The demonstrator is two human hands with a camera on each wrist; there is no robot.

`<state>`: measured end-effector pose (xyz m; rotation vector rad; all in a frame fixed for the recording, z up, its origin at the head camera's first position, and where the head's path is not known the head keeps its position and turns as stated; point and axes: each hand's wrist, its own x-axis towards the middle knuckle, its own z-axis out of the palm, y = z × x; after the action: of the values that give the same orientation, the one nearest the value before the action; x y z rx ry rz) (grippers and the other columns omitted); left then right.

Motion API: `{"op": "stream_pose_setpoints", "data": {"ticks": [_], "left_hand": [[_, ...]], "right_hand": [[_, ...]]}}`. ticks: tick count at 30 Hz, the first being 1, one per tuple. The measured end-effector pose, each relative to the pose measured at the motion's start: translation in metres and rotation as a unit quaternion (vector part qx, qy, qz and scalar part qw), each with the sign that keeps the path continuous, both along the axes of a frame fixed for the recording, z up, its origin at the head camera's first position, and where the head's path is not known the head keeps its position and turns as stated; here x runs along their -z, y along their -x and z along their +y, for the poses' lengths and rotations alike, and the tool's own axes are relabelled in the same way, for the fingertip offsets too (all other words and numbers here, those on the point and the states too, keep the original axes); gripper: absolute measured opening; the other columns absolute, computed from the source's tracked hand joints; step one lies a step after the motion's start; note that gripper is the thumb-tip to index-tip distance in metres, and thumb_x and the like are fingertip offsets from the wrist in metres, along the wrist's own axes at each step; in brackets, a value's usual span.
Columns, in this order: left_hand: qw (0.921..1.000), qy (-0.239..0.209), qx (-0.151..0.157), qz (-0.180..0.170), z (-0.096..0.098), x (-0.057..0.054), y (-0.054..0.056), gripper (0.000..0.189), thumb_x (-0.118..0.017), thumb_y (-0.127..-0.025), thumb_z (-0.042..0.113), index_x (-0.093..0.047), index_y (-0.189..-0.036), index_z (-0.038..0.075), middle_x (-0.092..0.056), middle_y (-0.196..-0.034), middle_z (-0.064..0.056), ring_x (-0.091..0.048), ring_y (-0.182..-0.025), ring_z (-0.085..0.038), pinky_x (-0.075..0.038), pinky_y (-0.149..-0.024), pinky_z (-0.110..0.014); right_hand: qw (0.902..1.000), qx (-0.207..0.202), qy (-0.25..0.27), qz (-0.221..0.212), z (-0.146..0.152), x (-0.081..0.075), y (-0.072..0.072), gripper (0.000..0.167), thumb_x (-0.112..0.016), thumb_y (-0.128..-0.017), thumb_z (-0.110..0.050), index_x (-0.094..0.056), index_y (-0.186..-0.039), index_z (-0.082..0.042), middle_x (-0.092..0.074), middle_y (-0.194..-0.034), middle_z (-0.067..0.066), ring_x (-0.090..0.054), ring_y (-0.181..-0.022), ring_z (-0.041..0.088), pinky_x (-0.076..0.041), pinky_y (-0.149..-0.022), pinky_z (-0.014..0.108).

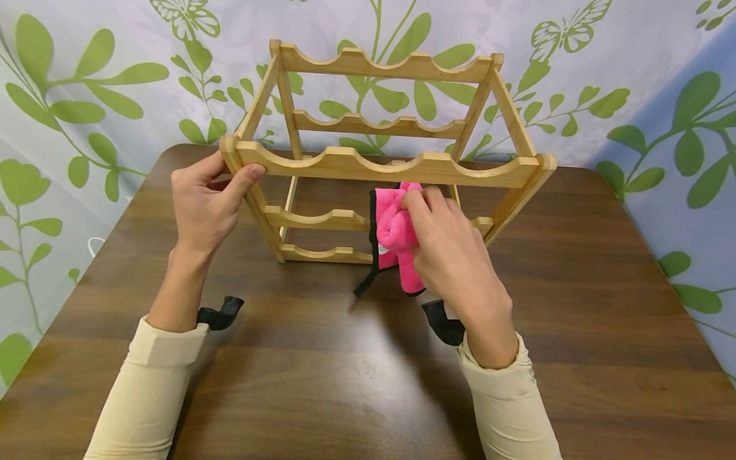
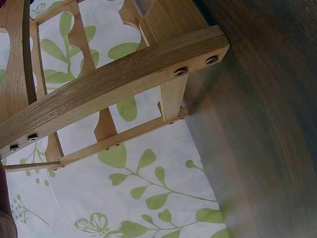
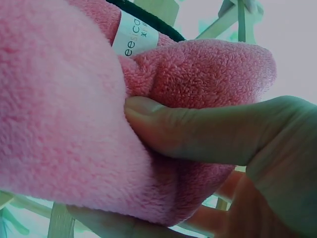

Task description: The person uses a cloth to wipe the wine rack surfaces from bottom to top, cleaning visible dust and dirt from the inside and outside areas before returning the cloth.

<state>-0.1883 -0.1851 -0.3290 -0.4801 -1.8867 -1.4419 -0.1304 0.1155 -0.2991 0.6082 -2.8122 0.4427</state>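
Note:
A wooden wine rack [image 1: 402,167] with scalloped rails stands on the table. My left hand [image 1: 204,191] grips its upper front left corner, thumb over the front of the top rail. In my right hand [image 1: 454,255] is a bunched pink cleaning cloth [image 1: 393,223] with black edging, held in front of the rack's middle and overlapping its lower rails. The right wrist view shows the thumb pressed into the folds of the fluffy cloth [image 3: 74,114], with a white label near its edge. In the left wrist view the rack's side post [image 2: 119,74] shows its screws.
The brown wooden table [image 1: 322,383] spreads around the rack. Behind it hangs a pale backdrop [image 1: 132,51] printed with green leaves and butterflies. A black strap end [image 1: 221,313] sits at the left wrist and another [image 1: 444,322] at the right.

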Motion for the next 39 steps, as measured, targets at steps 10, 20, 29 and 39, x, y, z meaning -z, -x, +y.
{"op": "stream_pose_setpoints", "data": {"ticks": [10,20,29,39], "left_hand": [[1.0,0.003,-0.002,-0.005,0.0,0.001,0.001,0.026,-0.08,-0.085,0.015,-0.075,-0.098,-0.006,-0.072,-0.081,0.004,-0.071,-0.073,-0.007,-0.054,-0.064,-0.016],[1.0,0.006,-0.002,-0.006,-0.001,0.001,0.001,0.024,-0.08,-0.085,0.012,-0.075,-0.099,-0.007,-0.071,-0.081,0.004,-0.07,-0.072,-0.007,-0.054,-0.064,-0.016],[0.9999,0.005,-0.003,-0.014,-0.001,0.001,-0.001,0.024,-0.079,-0.085,0.011,-0.075,-0.099,-0.007,-0.072,-0.081,0.005,-0.071,-0.073,-0.007,-0.054,-0.065,-0.016],[1.0,0.004,-0.002,-0.004,0.0,0.001,-0.001,0.026,-0.08,-0.085,0.015,-0.075,-0.098,-0.007,-0.072,-0.08,0.005,-0.07,-0.07,-0.007,-0.053,-0.063,-0.015]], "right_hand": [[0.9993,0.023,-0.002,-0.029,0.005,-0.002,-0.001,0.035,-0.056,-0.078,0.015,-0.049,-0.107,-0.004,-0.05,-0.107,0.016,-0.049,-0.09,0.036,-0.048,-0.067,0.047],[0.999,0.032,0.001,-0.031,0.011,-0.003,-0.002,0.035,-0.056,-0.076,0.017,-0.049,-0.104,-0.003,-0.05,-0.104,0.017,-0.049,-0.085,0.036,-0.047,-0.065,0.047],[0.9979,0.058,0.0,-0.029,0.024,-0.008,-0.004,0.03,-0.061,-0.076,0.014,-0.05,-0.099,-0.002,-0.054,-0.09,0.015,-0.054,-0.078,0.036,-0.047,-0.067,0.049],[0.9961,0.077,-0.015,-0.04,0.034,-0.013,-0.006,0.037,-0.073,-0.074,0.009,-0.053,-0.104,0.0,-0.057,-0.087,0.016,-0.057,-0.075,0.034,-0.05,-0.065,0.049]]}}
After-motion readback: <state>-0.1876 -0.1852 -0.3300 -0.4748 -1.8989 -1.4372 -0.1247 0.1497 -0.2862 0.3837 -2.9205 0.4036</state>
